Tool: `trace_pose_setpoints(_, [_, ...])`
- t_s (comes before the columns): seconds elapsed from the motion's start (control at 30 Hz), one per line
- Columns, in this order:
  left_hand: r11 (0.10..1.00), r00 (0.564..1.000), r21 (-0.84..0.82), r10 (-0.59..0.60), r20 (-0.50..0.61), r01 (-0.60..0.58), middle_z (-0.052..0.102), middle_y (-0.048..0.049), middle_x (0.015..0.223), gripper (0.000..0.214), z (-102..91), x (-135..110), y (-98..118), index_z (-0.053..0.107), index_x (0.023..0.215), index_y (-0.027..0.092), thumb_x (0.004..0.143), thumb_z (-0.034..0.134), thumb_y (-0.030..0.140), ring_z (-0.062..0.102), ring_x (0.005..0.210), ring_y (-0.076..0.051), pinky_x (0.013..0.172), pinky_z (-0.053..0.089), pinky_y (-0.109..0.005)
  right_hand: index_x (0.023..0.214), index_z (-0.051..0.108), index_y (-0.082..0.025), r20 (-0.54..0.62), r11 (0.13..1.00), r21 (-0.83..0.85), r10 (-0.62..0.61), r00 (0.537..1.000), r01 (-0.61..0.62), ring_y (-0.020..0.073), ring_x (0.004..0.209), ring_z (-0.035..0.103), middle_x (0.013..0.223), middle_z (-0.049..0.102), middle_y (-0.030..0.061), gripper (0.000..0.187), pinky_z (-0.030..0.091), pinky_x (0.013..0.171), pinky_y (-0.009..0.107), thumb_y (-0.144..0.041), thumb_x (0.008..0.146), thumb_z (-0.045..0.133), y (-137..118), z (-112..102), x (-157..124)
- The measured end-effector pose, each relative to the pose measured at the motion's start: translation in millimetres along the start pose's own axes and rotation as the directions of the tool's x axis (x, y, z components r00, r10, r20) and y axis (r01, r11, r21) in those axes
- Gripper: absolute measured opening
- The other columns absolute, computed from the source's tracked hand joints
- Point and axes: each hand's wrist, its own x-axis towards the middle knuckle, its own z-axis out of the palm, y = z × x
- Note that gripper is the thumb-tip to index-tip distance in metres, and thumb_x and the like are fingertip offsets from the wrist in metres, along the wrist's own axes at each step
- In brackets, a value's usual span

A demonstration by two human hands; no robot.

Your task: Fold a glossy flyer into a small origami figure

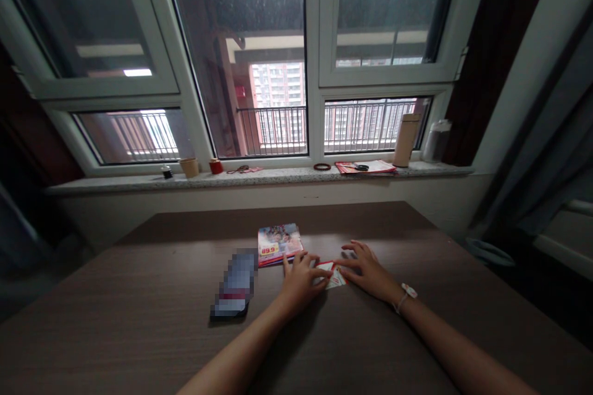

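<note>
A small red and white folded paper [334, 278] lies on the brown table [139, 321] between my two hands. My left hand [300, 279] rests on its left part, fingers pressing down on it. My right hand [368, 270] lies flat on its right edge with the fingers spread. A bracelet sits on my right wrist. Just behind my left hand lies a stack of colourful flyers [278, 243].
A dark phone [235, 285] lies left of my left hand. On the windowsill [278, 178] stand a paper cup [189, 167], a small red cup [215, 166], scissors on red papers [365, 166], a tall tan flask [406, 139] and a clear jar [436, 141].
</note>
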Motion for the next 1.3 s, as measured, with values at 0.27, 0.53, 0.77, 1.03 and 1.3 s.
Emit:
trace_pose_setpoints(0.27, [0.997, 0.997, -0.015, -0.07, -0.046, 0.069, 0.056, -0.0019, 0.128, 0.02, -2.6, -0.1, 1.9, 0.071, 0.102, 0.041, 0.083, 0.063, 0.043, 0.035, 0.126, -0.032, 0.104, 0.003, -0.071, 0.119, 0.06, -0.045, 0.038, 0.998, -0.045, 0.049, 0.998, -0.047, 0.0291, 0.135, 0.026, 0.134, 0.046, 0.0018, 0.033, 0.016, 0.112, 0.055, -0.052, 0.089, 0.048, -0.5, 3.7, 0.2])
trace_pose_setpoints(0.53, [0.996, 0.996, 0.024, -0.083, -0.028, 0.084, 0.055, 0.001, 0.13, 0.018, -1.1, 0.0, 0.4, 0.071, 0.099, 0.044, 0.085, 0.059, 0.047, 0.035, 0.127, -0.032, 0.103, 0.003, -0.073, 0.126, 0.054, -0.045, 0.06, 0.998, -0.063, -0.01, 0.998, 0.014, 0.0285, 0.137, 0.024, 0.14, 0.042, 0.0018, 0.037, 0.014, 0.113, 0.056, -0.051, 0.09, 0.045, -4.2, 0.5, -2.4])
trace_pose_setpoints(0.77, [0.994, 0.994, 0.045, -0.105, 0.031, 0.103, 0.053, 0.0005, 0.133, 0.021, -6.0, 0.8, 0.3, 0.069, 0.101, 0.046, 0.085, 0.057, 0.05, 0.033, 0.129, -0.033, 0.101, 0.004, -0.075, 0.121, 0.057, -0.048, 0.078, 0.996, -0.084, 0.035, 0.996, -0.029, 0.0302, 0.139, 0.021, 0.141, 0.042, 0.0, 0.036, 0.01, 0.112, 0.06, -0.056, 0.089, 0.045, -5.3, 0.0, -2.4])
trace_pose_setpoints(1.03, [0.992, 0.993, 0.07, -0.111, 0.043, 0.108, 0.053, 0.002, 0.134, 0.021, -8.2, 1.5, 2.2, 0.07, 0.102, 0.045, 0.084, 0.059, 0.049, 0.032, 0.129, -0.034, 0.102, -0.001, -0.074, 0.119, 0.058, -0.048, 0.037, 0.988, -0.149, 0.055, 0.998, -0.049, 0.0303, 0.138, 0.024, 0.14, 0.044, 0.0004, 0.034, 0.01, 0.11, 0.063, -0.055, 0.09, 0.043, -7.2, 2.9, -1.4])
trace_pose_setpoints(1.3, [0.994, 0.994, 0.049, -0.104, 0.027, 0.102, 0.053, 0.0027, 0.133, 0.021, -4.3, 2.0, -0.6, 0.069, 0.102, 0.047, 0.084, 0.06, 0.049, 0.032, 0.129, -0.034, 0.101, -0.001, -0.076, 0.125, 0.052, -0.048, 0.032, 0.98, -0.173, 0.107, 0.994, -0.1, 0.032, 0.138, 0.024, 0.141, 0.043, 0.0012, 0.038, 0.012, 0.109, 0.064, -0.056, 0.089, 0.042, -7.6, 1.9, -0.9])
